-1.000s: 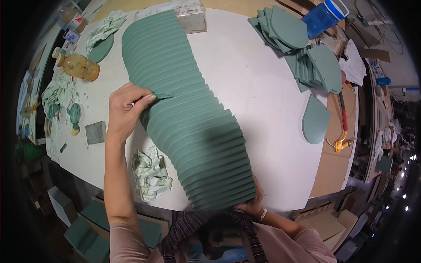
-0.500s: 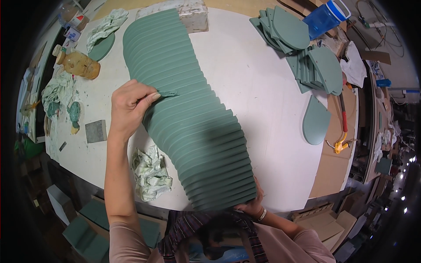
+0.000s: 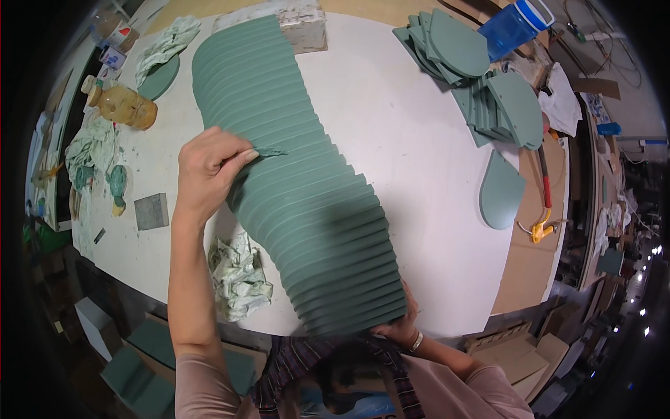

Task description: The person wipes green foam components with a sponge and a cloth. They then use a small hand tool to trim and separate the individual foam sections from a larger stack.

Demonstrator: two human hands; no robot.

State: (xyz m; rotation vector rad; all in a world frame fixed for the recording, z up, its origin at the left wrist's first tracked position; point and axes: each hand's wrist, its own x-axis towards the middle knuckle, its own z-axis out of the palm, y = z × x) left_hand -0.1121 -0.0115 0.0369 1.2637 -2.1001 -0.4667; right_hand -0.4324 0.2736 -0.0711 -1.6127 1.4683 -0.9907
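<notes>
A long green ribbed piece (image 3: 307,195) with an S-shaped outline lies slantwise across the white table, its near end close to my body. It looks like many thin slats set side by side. At its left edge, about halfway along, my left hand (image 3: 209,171) pinches a thin dark-green strip (image 3: 272,151) that lies against the ribs; I cannot make out what the strip is made of. My right hand (image 3: 403,322) grips the piece's near right corner, with some fingers hidden behind it. Beside my left forearm sits a crumpled, green-stained cloth (image 3: 239,276).
At the far right, flat green rounded plates (image 3: 457,45) are stacked near a blue jug (image 3: 515,31). A teardrop-shaped plate (image 3: 502,190) and a yellow-headed tool (image 3: 541,227) lie below them. Left are a bottle of amber liquid (image 3: 125,108) and a grey block (image 3: 151,211). A whitish block (image 3: 307,28) touches the far end.
Most of the view has shifted slightly left. Against the ribbed piece, the left hand and its strip have moved a tiny bit right; the right hand keeps its grip on the near corner.
</notes>
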